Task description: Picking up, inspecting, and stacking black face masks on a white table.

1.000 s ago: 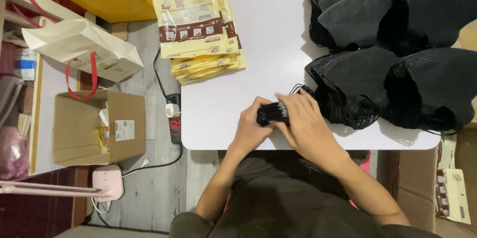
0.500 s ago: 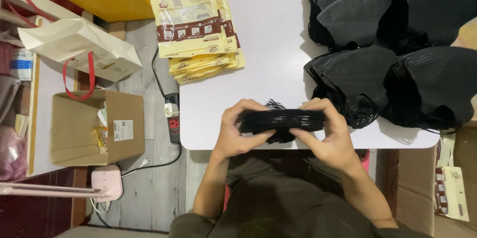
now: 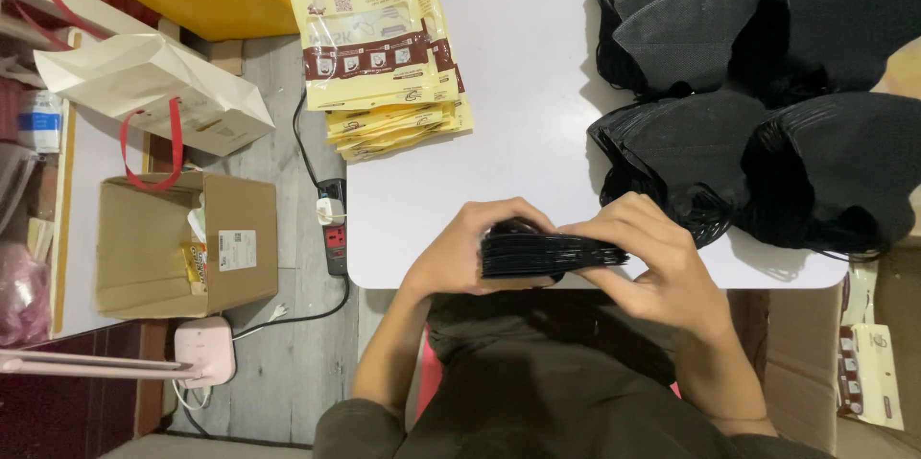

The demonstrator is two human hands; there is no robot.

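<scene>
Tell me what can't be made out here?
- Count of thin black folded masks in the stack: edges merge, head view.
- Stack's ends: covered by left hand and right hand.
- Black mask piles: cut off by the top and right edges.
- Brown cardboard box: contents too small.

Stack of black masks (image 3: 547, 254) pinched between my left hand (image 3: 460, 253) and right hand (image 3: 652, 262): matt non-woven cloth, soft, layered edges. White table (image 3: 518, 114) under it: smooth, faint sheen. Mask piles (image 3: 748, 85) at the table's far right: same matt black fabric. Pouches (image 3: 379, 47) at its far left: glossy yellow plastic film. Cardboard box (image 3: 182, 243) left of the table: rough, matt brown
</scene>
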